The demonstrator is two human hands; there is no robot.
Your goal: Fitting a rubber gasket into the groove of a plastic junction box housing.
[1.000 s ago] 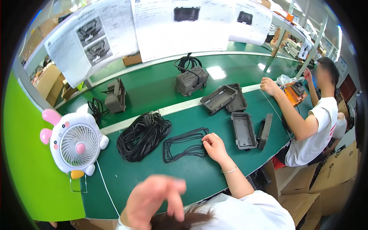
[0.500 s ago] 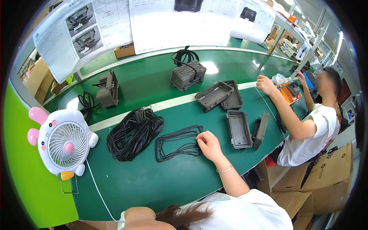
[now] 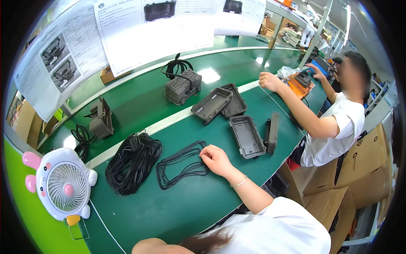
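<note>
Spanning the frame, a green workbench [image 3: 139, 216] is supporting black cord loops [image 3: 187, 171], lying flat mid-frame, probably for easy reach. The right hand [image 3: 216, 161], fingers bunched narrow, is meeting their right end, pinch unclear; left hand not showing.

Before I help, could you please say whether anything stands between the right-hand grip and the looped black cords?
Nothing visible does: the right-hand grip is at the right end of the looped black cords, seemingly touching them. The larger black bundle lies beyond, to their left.
</note>
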